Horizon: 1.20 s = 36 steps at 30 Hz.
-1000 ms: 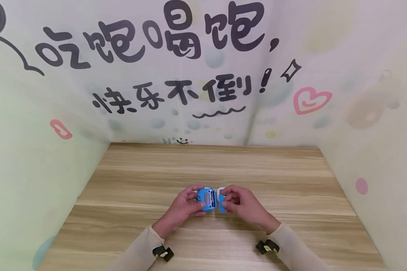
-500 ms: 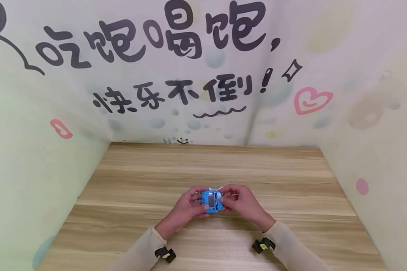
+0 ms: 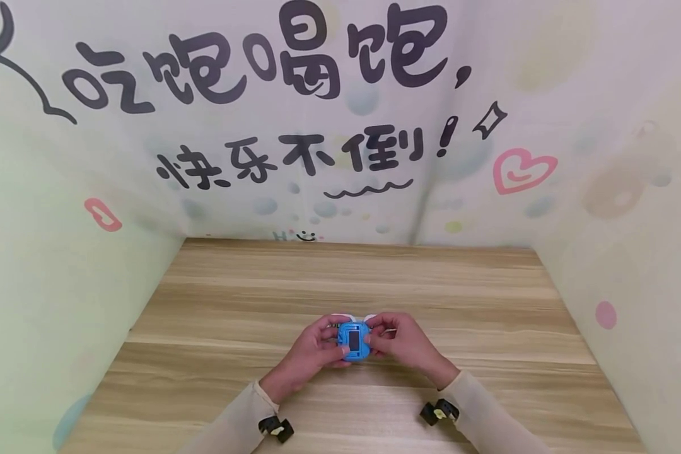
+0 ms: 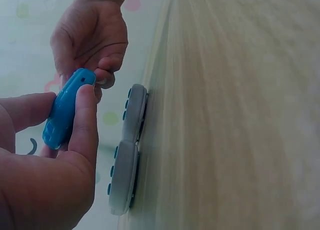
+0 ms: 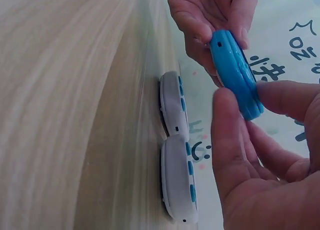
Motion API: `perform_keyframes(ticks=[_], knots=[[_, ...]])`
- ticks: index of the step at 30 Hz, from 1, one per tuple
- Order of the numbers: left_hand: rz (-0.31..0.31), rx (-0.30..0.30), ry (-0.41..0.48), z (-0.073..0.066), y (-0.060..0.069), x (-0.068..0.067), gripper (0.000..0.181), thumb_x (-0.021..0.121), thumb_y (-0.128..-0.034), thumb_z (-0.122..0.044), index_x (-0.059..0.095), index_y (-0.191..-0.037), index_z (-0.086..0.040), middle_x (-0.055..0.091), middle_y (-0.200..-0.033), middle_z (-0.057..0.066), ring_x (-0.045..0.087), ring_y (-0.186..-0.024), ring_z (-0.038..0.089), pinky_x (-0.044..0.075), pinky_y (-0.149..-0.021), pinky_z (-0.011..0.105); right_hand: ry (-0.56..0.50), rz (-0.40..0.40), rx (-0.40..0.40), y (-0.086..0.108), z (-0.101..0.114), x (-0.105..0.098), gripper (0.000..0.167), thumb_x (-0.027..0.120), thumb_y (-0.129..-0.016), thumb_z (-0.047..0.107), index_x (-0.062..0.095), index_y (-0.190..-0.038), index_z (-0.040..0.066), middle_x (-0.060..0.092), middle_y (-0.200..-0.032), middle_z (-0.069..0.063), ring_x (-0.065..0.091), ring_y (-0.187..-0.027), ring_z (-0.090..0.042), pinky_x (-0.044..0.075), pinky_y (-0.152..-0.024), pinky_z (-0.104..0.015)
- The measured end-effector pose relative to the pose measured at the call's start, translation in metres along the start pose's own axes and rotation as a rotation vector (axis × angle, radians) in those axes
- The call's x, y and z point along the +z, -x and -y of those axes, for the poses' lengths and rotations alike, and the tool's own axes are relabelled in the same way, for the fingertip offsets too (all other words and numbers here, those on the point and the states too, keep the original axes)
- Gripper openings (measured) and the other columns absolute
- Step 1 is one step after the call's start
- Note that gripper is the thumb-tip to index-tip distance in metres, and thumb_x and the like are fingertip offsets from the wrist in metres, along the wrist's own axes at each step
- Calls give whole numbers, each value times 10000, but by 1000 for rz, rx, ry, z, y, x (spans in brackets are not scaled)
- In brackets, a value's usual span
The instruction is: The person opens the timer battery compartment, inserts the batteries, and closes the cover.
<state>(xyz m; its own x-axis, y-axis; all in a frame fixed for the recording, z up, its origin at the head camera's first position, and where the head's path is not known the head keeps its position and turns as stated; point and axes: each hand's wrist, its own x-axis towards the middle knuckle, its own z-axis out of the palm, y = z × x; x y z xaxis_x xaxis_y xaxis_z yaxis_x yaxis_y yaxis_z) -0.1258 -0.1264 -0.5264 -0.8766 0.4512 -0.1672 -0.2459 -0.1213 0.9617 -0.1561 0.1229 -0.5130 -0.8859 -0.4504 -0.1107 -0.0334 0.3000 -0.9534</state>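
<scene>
A small rounded blue device (image 3: 354, 340) with a dark rectangular screen is held above the table between both hands. My left hand (image 3: 313, 347) grips its left side, thumb on the front near the screen. My right hand (image 3: 411, 347) pinches its right edge between thumb and fingers. In the left wrist view, the blue device (image 4: 65, 110) is edge-on, showing a small dark slot near one end. The right wrist view shows a seam along the side of the blue device (image 5: 235, 75).
Two white rounded devices with blue buttons lie end to end on the wooden table (image 3: 459, 290), one (image 5: 174, 102) beyond the other (image 5: 177, 185). Printed wall sheets (image 3: 374, 214) stand behind the table and at both sides.
My right hand has moved left and brought a separate blue piece onto the device's right side. The two parts now sit together, and the open gap beside the screen is covered.
</scene>
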Motion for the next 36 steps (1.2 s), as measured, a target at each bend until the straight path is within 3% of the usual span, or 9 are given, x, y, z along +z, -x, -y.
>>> perform_keyframes(ticks=[6,10,14,18,21,26,28,33,36], knots=[[16,18,7,3,2,0,619,683,-1001,13,401,-1553,5,616,-1418,240,738,-1110,261,647,-920,482,1,62,-3,2,-2,1,221,761,-983,128,731,-1111,-50,767,-923,-117,735,-757,-155,668,-680,-303],[15,14,5,4,4,0,611,673,-996,41,411,-1547,3,625,-1419,242,736,-1123,281,643,-922,500,20,56,-13,3,0,5,178,781,-969,138,726,-1031,-19,753,-884,-102,707,-734,-150,659,-665,-286],[1,34,-12,3,5,0,589,676,-993,43,436,-1529,-8,615,-1438,239,729,-1133,282,647,-917,502,46,39,-27,4,1,10,199,779,-979,190,718,-1053,16,736,-914,-80,692,-762,-156,656,-673,-281],[-27,80,-8,0,5,2,574,687,-997,23,433,-1509,-28,579,-1452,238,708,-1165,271,637,-948,498,-41,40,-16,4,3,14,278,725,-1024,236,665,-1146,-6,718,-983,-122,735,-808,-200,680,-725,-344],[-77,98,-2,-1,4,3,592,697,-988,29,422,-1507,-48,568,-1392,207,699,-1158,252,624,-969,515,-116,48,-13,4,4,16,319,698,-1042,224,633,-1199,-46,713,-1043,-172,769,-878,-311,683,-781,-415],[-132,124,23,-2,4,4,619,705,-970,50,428,-1511,-66,548,-1329,159,689,-1140,228,601,-983,561,-123,20,-52,7,7,15,307,719,-1021,154,653,-1205,-83,725,-1080,-210,759,-948,-438,669,-833,-449],[-130,138,21,-2,3,5,612,713,-968,37,448,-1510,-66,544,-1366,167,673,-1182,234,612,-993,516,-126,0,-58,8,7,14,278,719,-1016,125,661,-1195,-80,726,-1095,-225,762,-954,-442,665,-842,-454],[-148,171,-42,-1,0,8,609,721,-971,7,483,-1531,-30,538,-1472,212,606,-1329,329,605,-1003,274,-159,-47,-66,10,6,9,227,708,-1015,83,656,-1212,-17,681,-1211,-236,758,-996,-462,661,-870,-466],[-167,156,-62,-2,-1,11,631,714,-976,4,478,-1560,-38,544,-1511,205,571,-1381,370,588,-1002,223,-106,-79,-91,10,5,6,210,747,-995,126,691,-1186,58,678,-1294,-202,758,-996,-425,670,-843,-379]])
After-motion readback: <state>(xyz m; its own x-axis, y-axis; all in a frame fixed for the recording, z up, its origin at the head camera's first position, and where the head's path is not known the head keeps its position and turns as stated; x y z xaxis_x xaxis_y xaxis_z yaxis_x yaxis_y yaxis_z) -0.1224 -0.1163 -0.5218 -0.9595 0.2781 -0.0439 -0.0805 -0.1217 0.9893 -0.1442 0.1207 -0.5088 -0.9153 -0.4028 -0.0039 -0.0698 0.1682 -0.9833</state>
